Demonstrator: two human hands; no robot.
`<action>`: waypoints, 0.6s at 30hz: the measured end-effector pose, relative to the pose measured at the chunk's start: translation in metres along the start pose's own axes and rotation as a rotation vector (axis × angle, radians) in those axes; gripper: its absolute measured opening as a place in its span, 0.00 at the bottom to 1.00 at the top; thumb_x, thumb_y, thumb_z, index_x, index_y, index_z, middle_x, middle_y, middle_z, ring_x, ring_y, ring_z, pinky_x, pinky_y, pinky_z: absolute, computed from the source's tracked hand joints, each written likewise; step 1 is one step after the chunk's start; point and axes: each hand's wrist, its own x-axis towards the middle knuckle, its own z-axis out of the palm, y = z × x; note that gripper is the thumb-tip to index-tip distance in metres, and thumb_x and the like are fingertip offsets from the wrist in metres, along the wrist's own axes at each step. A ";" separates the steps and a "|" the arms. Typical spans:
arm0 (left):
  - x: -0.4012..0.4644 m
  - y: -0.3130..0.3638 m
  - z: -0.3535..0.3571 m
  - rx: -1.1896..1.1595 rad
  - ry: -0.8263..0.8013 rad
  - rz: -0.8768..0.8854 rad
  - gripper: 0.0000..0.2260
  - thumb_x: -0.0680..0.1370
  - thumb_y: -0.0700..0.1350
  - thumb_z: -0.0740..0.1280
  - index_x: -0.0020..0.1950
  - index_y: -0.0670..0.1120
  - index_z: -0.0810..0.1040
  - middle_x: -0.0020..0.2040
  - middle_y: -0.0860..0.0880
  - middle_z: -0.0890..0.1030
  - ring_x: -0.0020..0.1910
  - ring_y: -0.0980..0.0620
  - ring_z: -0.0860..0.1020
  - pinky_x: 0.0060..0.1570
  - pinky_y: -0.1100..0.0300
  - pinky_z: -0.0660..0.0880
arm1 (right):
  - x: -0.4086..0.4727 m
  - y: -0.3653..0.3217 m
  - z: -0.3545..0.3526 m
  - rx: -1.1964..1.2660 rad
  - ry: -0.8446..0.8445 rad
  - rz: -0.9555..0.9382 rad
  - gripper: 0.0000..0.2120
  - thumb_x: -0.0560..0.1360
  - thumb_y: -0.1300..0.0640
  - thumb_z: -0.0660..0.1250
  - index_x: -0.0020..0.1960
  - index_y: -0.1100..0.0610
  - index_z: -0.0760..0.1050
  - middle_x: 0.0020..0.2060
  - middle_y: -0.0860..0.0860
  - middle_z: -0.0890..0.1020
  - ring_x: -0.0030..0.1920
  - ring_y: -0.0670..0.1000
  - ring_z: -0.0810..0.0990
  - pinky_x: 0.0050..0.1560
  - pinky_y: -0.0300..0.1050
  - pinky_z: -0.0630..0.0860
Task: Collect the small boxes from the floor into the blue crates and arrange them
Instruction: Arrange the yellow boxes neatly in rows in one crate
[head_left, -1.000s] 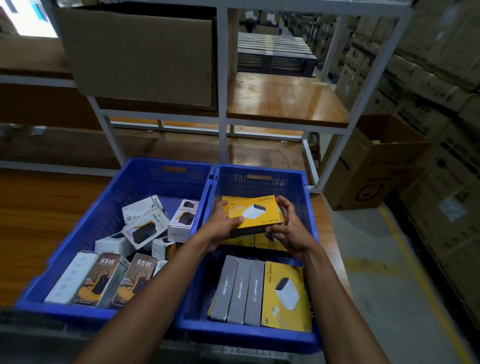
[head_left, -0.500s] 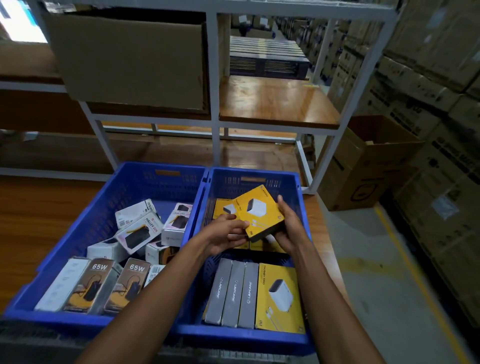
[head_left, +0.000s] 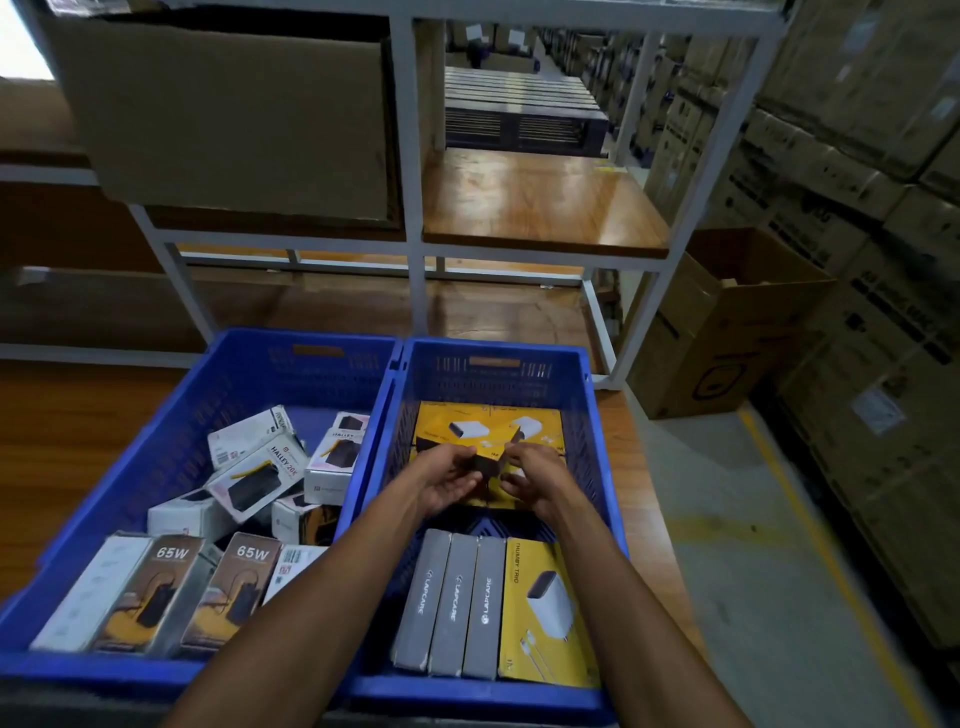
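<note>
Box (head_left: 485, 457), yellow, sits at far end of right crate (head_left: 597, 395), gripped at its near edge by left hand (head_left: 449, 478) and right hand (head_left: 532, 475), fingers curled around it. Judged light, rigid cardboard, smooth-faced; hold by opposite edges.

yellow box (head_left: 485, 457) tilted, inside right blue crate (head_left: 498, 364)

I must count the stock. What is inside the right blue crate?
In the right blue crate: three grey boxes, a yellow box near, more yellow boxes far. Both hands cover part of these; layers underneath are hidden.
</note>
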 end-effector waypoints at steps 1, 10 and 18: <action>0.006 0.000 -0.001 -0.031 0.005 -0.009 0.11 0.81 0.41 0.72 0.60 0.37 0.79 0.47 0.40 0.83 0.42 0.47 0.84 0.32 0.59 0.83 | 0.003 -0.001 0.000 -0.033 0.002 0.001 0.05 0.84 0.58 0.64 0.57 0.55 0.78 0.65 0.65 0.78 0.48 0.55 0.77 0.43 0.48 0.75; 0.035 0.005 0.003 -0.075 -0.001 0.021 0.10 0.86 0.37 0.61 0.65 0.35 0.73 0.51 0.36 0.79 0.50 0.43 0.83 0.53 0.51 0.83 | 0.051 0.009 0.006 -0.142 -0.095 -0.001 0.12 0.84 0.63 0.56 0.47 0.51 0.72 0.33 0.48 0.72 0.33 0.47 0.70 0.34 0.43 0.68; 0.046 0.012 0.005 -0.146 -0.003 0.055 0.10 0.85 0.37 0.58 0.65 0.34 0.72 0.64 0.35 0.77 0.63 0.41 0.80 0.65 0.48 0.78 | 0.084 0.011 0.020 -0.068 -0.138 -0.046 0.19 0.85 0.57 0.62 0.75 0.56 0.69 0.69 0.57 0.76 0.65 0.56 0.79 0.54 0.48 0.79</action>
